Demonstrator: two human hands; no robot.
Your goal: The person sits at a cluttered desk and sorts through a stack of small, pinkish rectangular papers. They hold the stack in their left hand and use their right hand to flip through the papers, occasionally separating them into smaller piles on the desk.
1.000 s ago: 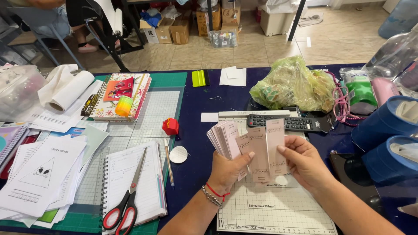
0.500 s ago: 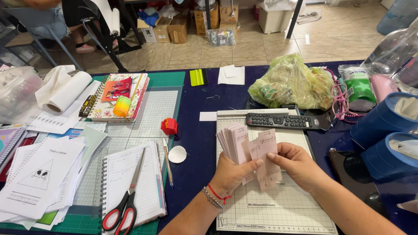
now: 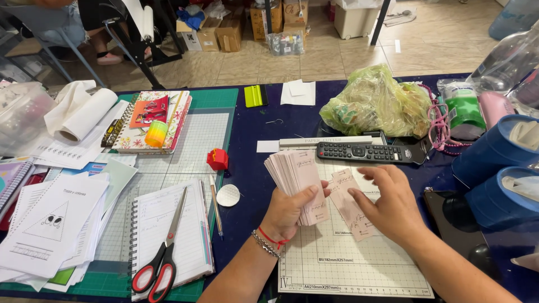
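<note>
We grip a fanned stack of pink slips [image 3: 297, 182] in our left hand [image 3: 289, 210], thumb clamped across the front so the slips stay together and upright above the cutter board [image 3: 359, 269]. Our right hand [image 3: 390, 205] pinches a couple of loose slips [image 3: 349, 205] between thumb and fingers, held just beside the stack and low over the board's grid, seemingly so they can be squared up or sorted. A remote [image 3: 368, 151] lies along the board's top edge, while scissors [image 3: 163, 264] rest on a notebook [image 3: 168, 235] well to the left on the bench [image 3: 247, 123].
</note>
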